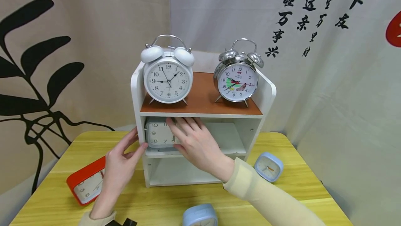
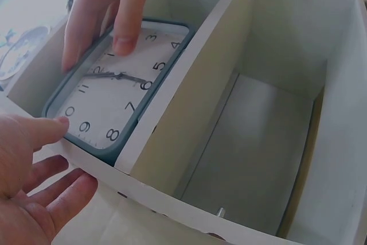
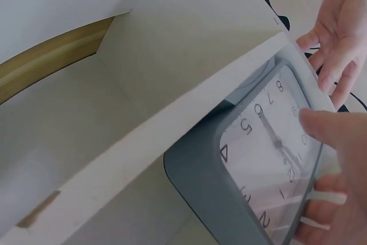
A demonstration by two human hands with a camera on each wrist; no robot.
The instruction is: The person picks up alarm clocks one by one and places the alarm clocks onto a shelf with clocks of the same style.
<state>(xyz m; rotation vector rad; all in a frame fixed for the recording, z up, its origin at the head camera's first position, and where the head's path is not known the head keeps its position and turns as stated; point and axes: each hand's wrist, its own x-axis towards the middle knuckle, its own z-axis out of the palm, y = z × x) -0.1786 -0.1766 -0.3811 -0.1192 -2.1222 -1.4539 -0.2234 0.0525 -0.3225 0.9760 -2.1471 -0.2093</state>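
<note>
A square clock [image 1: 157,133] with a grey-green frame stands in the middle compartment of a white shelf unit [image 1: 266,92], near its left wall. My right hand [image 1: 200,146] grips this clock, thumb over the face and fingers along its upper edge, as the left wrist view shows. My left hand [image 1: 122,160] rests against the unit's left side panel, thumb at the front edge and fingers spread along the outside. In the left wrist view, the left thumb [image 2: 49,129] lies close to the clock's corner. Part of the dial is hidden behind the right hand.
On the brown top shelf stand a white twin-bell alarm clock [image 1: 168,79] and a silver one [image 1: 237,79]. A red clock [image 1: 87,182] lies tilted beside my left hand. Blue clocks sit right of the unit [image 1: 268,166] and at the table's front [image 1: 200,215].
</note>
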